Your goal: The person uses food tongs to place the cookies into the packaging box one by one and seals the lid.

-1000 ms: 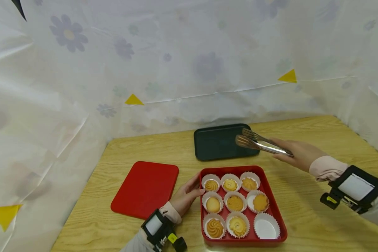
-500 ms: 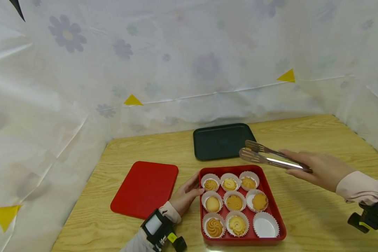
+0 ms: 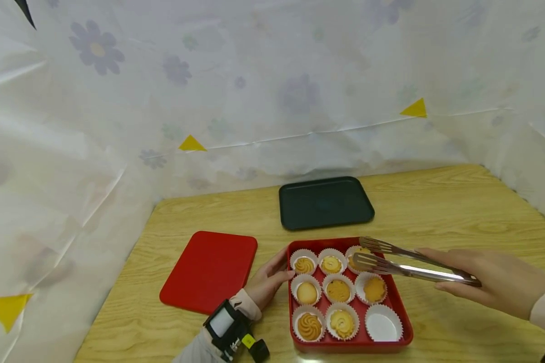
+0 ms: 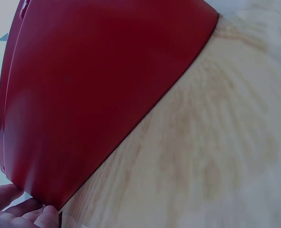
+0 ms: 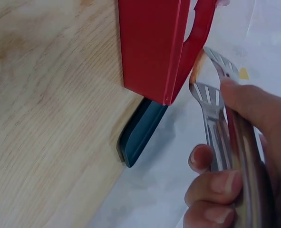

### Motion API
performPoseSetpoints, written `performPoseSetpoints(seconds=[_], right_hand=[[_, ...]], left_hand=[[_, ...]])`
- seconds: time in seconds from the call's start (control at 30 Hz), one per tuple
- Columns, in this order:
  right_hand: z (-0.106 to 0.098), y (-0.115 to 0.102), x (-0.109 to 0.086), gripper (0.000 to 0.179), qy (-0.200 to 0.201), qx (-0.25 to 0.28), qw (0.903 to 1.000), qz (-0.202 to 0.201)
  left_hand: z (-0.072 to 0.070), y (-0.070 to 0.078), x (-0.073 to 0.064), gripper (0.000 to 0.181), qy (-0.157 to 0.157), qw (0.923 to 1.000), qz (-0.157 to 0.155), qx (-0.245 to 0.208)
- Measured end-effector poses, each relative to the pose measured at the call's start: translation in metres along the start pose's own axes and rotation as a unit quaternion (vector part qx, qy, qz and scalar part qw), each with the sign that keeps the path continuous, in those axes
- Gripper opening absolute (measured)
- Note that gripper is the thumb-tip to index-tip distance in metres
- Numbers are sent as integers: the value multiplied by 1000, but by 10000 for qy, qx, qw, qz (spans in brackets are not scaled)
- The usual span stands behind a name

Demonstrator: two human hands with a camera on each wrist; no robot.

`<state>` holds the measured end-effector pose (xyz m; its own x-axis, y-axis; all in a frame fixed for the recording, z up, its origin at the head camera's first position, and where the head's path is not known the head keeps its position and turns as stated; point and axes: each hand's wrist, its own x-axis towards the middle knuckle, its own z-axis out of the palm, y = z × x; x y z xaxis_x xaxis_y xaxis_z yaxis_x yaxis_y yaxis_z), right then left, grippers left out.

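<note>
My left hand [image 3: 265,285] grips the left wall of a square red box [image 3: 345,347], thumb at its rim. The left wrist view shows fingers [image 4: 21,211] at a lower corner. Paper cups fill the box in rows, most holding a cookie [image 3: 338,291]; the front right paper cup [image 3: 383,325] is empty. In my right hand [image 3: 495,277] are metal tongs [image 3: 427,273] with slotted ends, arms apart. Their ends hover over the back right cup and partly cover its cookie. In the right wrist view, thumb and curled fingers wrap the tongs [image 5: 218,137].
A dark green tray [image 3: 324,204] lies behind the box, with nothing on it. To the left, a flat red lid [image 3: 211,272] rests on the wooden table [image 3: 440,201]. Flower-patterned sheeting [image 3: 272,91] with yellow triangles hangs around the table.
My right hand has carried the tongs from over the green tray toward me and right, to the box's back right cup. The left hand and box have stayed put.
</note>
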<state>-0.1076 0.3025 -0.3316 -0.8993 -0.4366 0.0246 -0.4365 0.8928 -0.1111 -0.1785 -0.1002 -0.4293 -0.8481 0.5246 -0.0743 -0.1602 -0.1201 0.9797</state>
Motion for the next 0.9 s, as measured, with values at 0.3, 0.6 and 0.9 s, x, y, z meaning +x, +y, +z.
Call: performPoseSetpoints(seconds=[0.3, 0.6, 0.9], right_hand=[[-1, -1, -20, 60, 161, 93, 9979, -618], [-9, -3, -27, 55, -473, 1, 9954, -835], [-14, -2, -27, 55, -1172, 340, 9866, -1083]], left_hand=[[0, -1, 2, 68, 21, 10000, -25, -34], [-1, 1, 2, 70, 9, 10000, -12, -26], [0, 1, 0, 69, 10, 10000, -40, -43]])
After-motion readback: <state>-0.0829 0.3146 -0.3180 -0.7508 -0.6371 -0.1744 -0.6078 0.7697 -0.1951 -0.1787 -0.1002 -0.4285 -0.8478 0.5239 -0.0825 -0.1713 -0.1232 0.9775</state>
